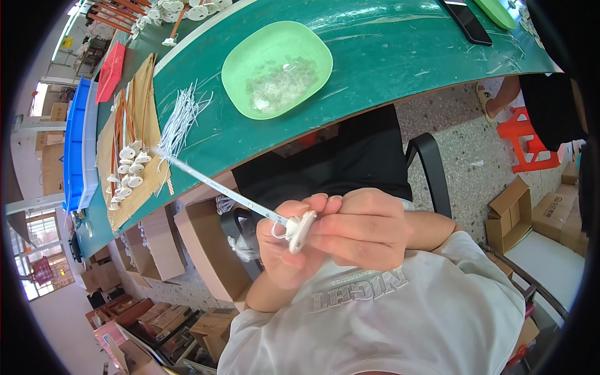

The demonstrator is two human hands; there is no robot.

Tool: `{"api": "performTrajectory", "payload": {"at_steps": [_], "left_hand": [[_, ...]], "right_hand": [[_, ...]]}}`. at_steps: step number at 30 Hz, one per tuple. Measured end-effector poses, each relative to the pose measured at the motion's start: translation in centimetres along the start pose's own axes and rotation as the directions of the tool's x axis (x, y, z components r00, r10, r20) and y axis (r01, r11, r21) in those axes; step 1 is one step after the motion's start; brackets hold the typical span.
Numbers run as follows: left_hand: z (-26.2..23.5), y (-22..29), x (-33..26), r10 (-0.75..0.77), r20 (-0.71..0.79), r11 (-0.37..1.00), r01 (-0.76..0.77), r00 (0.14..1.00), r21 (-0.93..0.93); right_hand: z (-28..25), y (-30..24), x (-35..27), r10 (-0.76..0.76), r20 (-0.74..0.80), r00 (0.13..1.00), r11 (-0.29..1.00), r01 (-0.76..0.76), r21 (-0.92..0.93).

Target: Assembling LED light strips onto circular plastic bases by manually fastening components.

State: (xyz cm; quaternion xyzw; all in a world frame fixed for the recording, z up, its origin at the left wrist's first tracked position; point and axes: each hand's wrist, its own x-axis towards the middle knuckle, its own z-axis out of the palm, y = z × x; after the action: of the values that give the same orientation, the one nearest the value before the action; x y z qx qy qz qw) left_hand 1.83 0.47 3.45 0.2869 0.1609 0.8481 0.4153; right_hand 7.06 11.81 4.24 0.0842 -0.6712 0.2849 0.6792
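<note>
White disc fitting [302, 232] sits off the table [375, 65], between left fingers [292, 209] that I hold closed on it; right fingers [359, 225] curl at its rim, I cannot tell whether gripping.

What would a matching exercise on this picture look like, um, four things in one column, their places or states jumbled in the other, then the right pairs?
Column one
1. Light strip with a white disc end
2. Pale green bowl
3. Bunch of thin white strands
4. Stool

Column two
A. Red, standing on the floor at the right
B. Lying loose, to the left of the bowl
C. Held at one end in the left hand
D. On the green tabletop, with clear pieces inside

Right pairs: 1-C, 2-D, 3-B, 4-A
</note>
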Motion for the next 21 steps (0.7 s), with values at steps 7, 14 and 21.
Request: {"api": "performTrajectory", "payload": {"at_steps": [7,14,21], "left_hand": [[-0.4,1.0,0.2,0.055,-0.079,0.976,-0.037,0.995,0.214],[-0.3,3.0,0.8,-0.038,-0.017,0.852,0.042,0.999,0.522],[0.8,4.4,-0.2,-0.080,-0.063,0.839,0.101,0.995,0.535]], "right_hand": [[-0.6,0.4,0.5,0.036,0.135,0.990,0.999,-0.040,0.028],[-2.6,-0.9,2.6,0.060,0.403,0.913,0.998,-0.053,-0.026],[-2.3,-1.6,3.6,0.112,0.524,0.844,0.990,-0.138,0.010]]}}
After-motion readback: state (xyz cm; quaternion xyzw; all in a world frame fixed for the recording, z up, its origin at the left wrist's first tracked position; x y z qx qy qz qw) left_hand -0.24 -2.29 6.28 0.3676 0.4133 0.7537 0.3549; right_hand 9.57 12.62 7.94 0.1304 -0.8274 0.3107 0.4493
